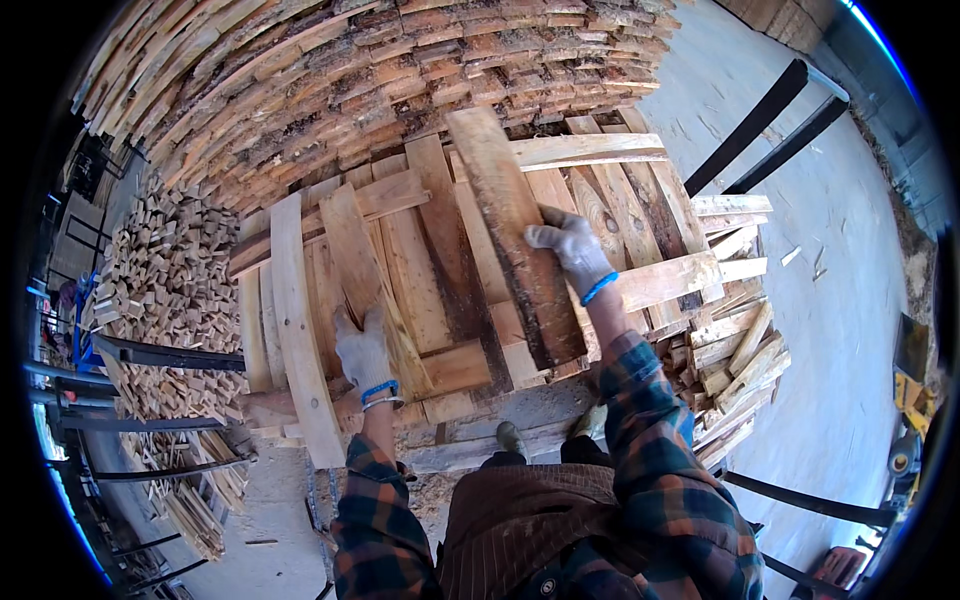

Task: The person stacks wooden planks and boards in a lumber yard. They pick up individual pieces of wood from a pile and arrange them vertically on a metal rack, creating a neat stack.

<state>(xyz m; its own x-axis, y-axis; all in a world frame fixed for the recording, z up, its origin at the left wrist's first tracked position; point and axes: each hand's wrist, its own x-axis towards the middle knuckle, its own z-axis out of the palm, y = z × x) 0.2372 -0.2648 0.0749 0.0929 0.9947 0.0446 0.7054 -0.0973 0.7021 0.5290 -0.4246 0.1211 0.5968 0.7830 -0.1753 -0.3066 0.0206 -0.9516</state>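
Note:
I stand over a pile of rough wooden planks [420,260]. My right hand [568,248], in a grey work glove with a blue cuff, grips the edge of a long, dark, bark-edged board [515,235] that lies tilted across the top of the pile. My left hand [362,352], gloved the same way, rests on the near end of a lighter plank [355,255] at the front of the pile. Both sleeves are plaid. My shoe [510,436] shows below the pile's front edge.
A tall wall of stacked bark slabs [380,70] rises behind the pile. Short offcuts [160,290] fill black metal racks [170,355] on the left. More loose boards [735,360] lie on the right. Black forklift tines [765,125] reach over the concrete floor [840,300].

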